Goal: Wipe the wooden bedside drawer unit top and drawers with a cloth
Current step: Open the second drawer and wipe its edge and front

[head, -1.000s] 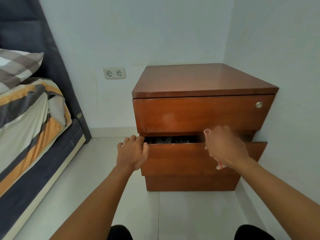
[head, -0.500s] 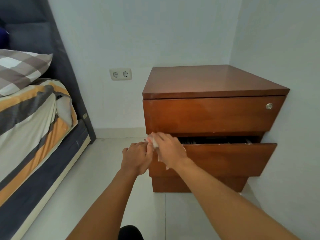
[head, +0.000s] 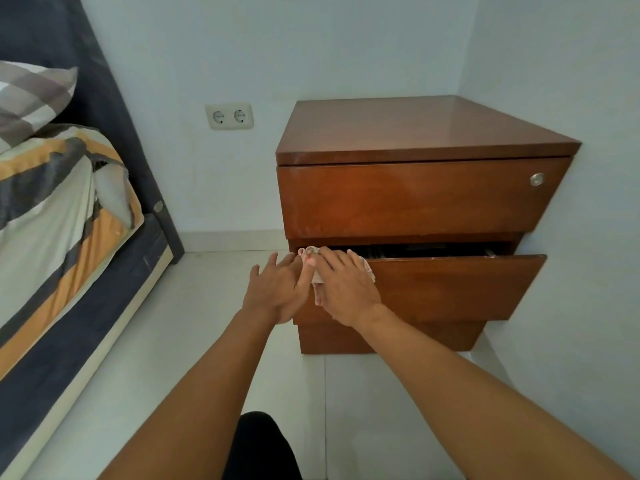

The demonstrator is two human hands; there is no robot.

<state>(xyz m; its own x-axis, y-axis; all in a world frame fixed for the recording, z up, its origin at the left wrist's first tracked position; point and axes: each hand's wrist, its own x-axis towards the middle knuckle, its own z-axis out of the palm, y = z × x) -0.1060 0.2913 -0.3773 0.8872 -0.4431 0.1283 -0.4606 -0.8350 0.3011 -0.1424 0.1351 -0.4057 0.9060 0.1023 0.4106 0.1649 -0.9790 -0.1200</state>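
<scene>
A wooden bedside drawer unit (head: 415, 133) stands in the room's corner, its top bare. Its top drawer (head: 415, 199) is closed; the middle drawer (head: 457, 289) is pulled partly out, with dark contents barely visible inside. My right hand (head: 346, 289) presses a pale patterned cloth (head: 317, 277) against the left end of the middle drawer's top edge and front. Just left of it, my left hand (head: 273, 292) rests with fingers spread against the drawer's left corner, holding nothing. Most of the cloth is hidden under my right hand.
A bed (head: 52, 237) with a striped cover and a checked pillow (head: 31, 98) runs along the left. A double wall socket (head: 229, 116) sits left of the unit. The right wall (head: 571, 271) is close beside the unit. Pale floor tiles (head: 194, 341) lie in front.
My right hand slid the cloth from the right part of the middle drawer's edge to its left end. My left hand let go of the drawer's edge and spread its fingers.
</scene>
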